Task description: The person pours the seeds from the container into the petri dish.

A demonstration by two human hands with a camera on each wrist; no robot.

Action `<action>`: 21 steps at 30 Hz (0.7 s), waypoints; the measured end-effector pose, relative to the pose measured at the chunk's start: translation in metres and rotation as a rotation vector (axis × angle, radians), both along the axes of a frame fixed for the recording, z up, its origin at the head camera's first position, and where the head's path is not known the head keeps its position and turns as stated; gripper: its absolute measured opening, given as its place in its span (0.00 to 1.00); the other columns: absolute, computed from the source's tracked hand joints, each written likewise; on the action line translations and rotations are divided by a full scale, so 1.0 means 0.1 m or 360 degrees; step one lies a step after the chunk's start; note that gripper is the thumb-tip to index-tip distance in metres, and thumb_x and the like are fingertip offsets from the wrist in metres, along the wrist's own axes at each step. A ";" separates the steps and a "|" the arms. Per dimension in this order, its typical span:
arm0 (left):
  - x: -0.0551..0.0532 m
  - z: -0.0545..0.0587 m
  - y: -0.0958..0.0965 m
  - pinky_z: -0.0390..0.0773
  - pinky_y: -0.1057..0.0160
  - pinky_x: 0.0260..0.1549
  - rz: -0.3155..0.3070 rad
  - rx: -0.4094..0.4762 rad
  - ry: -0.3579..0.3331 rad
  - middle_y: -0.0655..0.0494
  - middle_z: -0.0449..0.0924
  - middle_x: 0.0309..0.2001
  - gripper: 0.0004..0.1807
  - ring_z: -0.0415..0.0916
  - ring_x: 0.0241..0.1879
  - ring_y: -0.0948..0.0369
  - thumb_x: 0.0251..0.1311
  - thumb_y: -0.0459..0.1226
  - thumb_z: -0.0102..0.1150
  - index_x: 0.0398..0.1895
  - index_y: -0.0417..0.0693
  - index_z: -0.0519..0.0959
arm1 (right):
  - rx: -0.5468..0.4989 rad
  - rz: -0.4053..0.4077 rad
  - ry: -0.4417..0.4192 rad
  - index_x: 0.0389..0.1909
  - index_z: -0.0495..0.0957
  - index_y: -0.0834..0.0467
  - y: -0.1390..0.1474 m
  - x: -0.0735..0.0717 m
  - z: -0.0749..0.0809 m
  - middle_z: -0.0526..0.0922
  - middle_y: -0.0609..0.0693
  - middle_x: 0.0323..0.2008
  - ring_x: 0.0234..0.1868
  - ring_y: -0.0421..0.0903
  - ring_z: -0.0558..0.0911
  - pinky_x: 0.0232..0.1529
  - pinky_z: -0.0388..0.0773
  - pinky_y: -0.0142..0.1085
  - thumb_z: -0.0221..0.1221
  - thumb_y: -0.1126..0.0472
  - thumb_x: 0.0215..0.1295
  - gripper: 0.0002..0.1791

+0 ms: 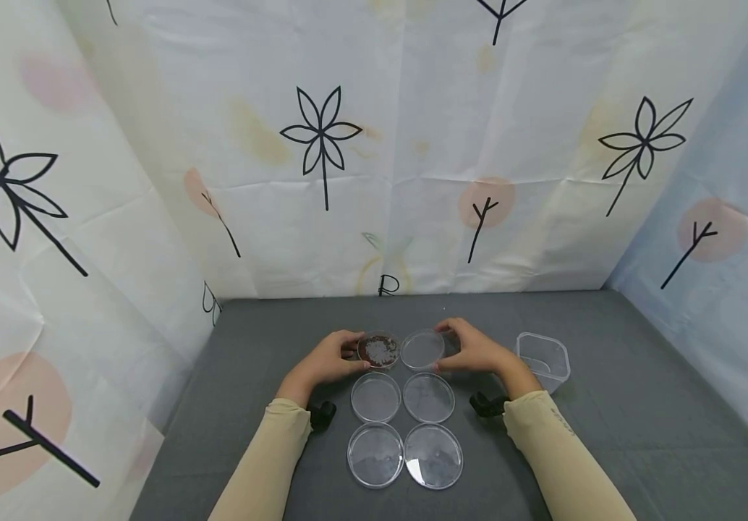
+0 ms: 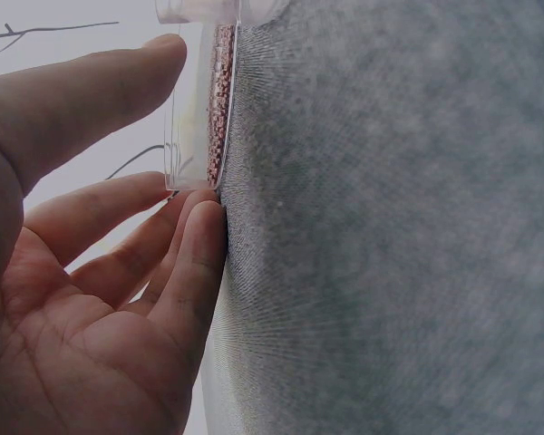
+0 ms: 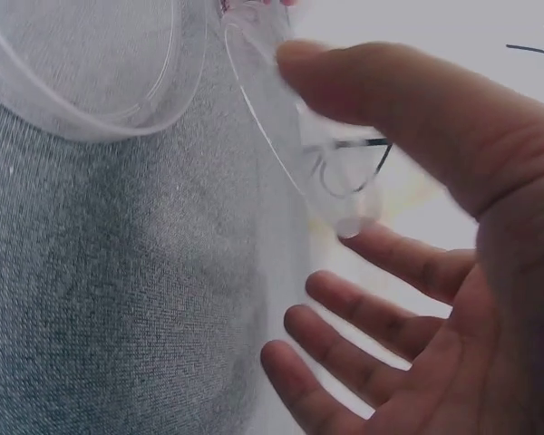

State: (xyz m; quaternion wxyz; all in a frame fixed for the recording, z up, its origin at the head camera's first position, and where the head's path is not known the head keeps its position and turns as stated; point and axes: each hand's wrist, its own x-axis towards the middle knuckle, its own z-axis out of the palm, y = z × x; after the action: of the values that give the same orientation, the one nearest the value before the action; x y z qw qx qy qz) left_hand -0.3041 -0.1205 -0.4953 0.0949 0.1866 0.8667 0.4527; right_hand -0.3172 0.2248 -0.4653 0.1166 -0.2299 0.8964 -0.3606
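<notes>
Pinching a round dish of brown granules from its 9 o'clock side, the left hand sets the thumb against the rim near 7 o'clock and fingers near 10 o'clock, parted only by the dish's width. In the left wrist view this dish sits level at the grey cloth, its granules in a low layer.

The right hand comes at a clear dish from its 3 o'clock side, holding it between the thumb, near 5 o'clock, and the index finger, near 1 o'clock. The right wrist view shows that dish tilted, with the other three fingers spread away from it.

The two held dishes are just beside each other, at 11 and 1 o'clock of a group of six. Below them, four more clear dishes lie on the cloth: one at 10 o'clock, one at 2, one at 7 and one at 5.

A clear plastic box stands at 3 o'clock from the right hand, near the wrist. A white curtain printed with black flowers hangs at 12 o'clock.
</notes>
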 end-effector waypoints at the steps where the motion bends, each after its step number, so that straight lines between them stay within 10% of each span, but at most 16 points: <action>1: 0.00 0.00 0.00 0.81 0.44 0.67 -0.0001 0.0001 -0.0006 0.36 0.73 0.71 0.38 0.77 0.68 0.41 0.67 0.37 0.73 0.77 0.36 0.70 | -0.0027 -0.0004 -0.0008 0.73 0.68 0.65 -0.01 0.01 0.00 0.69 0.67 0.71 0.72 0.69 0.70 0.64 0.79 0.63 0.76 0.50 0.62 0.45; 21: 0.00 0.01 0.00 0.81 0.45 0.68 0.0011 0.0003 -0.0022 0.38 0.74 0.71 0.38 0.77 0.68 0.42 0.67 0.37 0.73 0.77 0.38 0.70 | -0.0562 -0.0022 0.0043 0.72 0.66 0.59 -0.24 0.05 -0.01 0.70 0.65 0.72 0.72 0.71 0.73 0.66 0.79 0.66 0.73 0.62 0.66 0.38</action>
State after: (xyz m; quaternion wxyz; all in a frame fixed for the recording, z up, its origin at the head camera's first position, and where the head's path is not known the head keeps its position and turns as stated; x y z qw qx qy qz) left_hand -0.3041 -0.1202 -0.4944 0.0991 0.1807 0.8662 0.4552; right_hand -0.3118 0.2012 -0.4666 0.0599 -0.2455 0.8222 -0.5100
